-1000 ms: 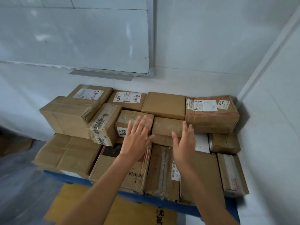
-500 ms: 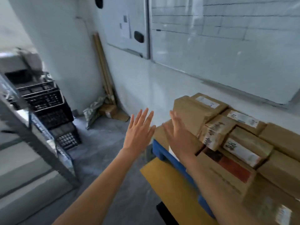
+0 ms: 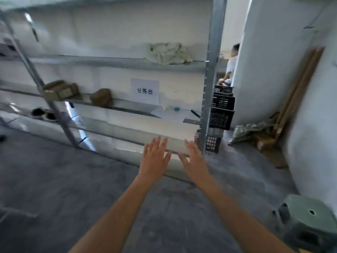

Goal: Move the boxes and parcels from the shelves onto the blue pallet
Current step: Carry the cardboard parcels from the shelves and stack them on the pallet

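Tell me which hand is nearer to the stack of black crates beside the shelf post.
Right. The right hand is just left of and below the black crates; the left hand is farther left.

Sign: white paper [image 3: 145, 91] with dark characters, on wall behind rack
Crates: black plastic crates [image 3: 221, 114] stacked just right of rack's upright
Stool: green round stool [image 3: 311, 212], bottom right, on floor
Planks: long wooden strips [image 3: 299, 88] leaning on right wall
Bag: crumpled patterned bag [image 3: 249, 131] on floor at foot of strips
Person: white top [image 3: 230, 65], in the gap beyond crates
Floor: grey concrete [image 3: 54, 179]
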